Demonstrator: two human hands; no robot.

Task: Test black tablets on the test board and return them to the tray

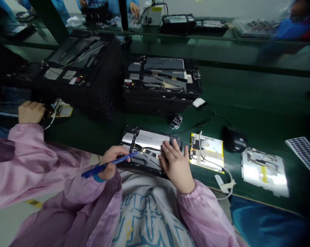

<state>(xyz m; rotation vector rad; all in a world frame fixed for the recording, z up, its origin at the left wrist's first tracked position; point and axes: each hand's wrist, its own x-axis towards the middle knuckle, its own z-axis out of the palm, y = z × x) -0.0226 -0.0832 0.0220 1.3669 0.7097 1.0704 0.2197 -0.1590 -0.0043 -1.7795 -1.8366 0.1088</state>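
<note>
An opened flat electronic device (151,137), with silver battery-like panels, black cables and a dark frame, lies on the green bench in front of me. My left hand (110,163) is at its left end, fingers closed around a slim blue pen-like tool (119,160). The tool's thin end reaches over the device; whether it touches is unclear. A blue band (100,178) circles that wrist. Spread over the device's right end, my right hand (177,163) rests palm down with its fingers apart.
Stacks of similar devices (162,73) (75,61) stand behind. To the right are a cabled silver panel (211,149), a black mouse (234,139), a metal plate (264,168) and a keyboard-like sheet (302,151). A co-worker's hand (31,111) is at left.
</note>
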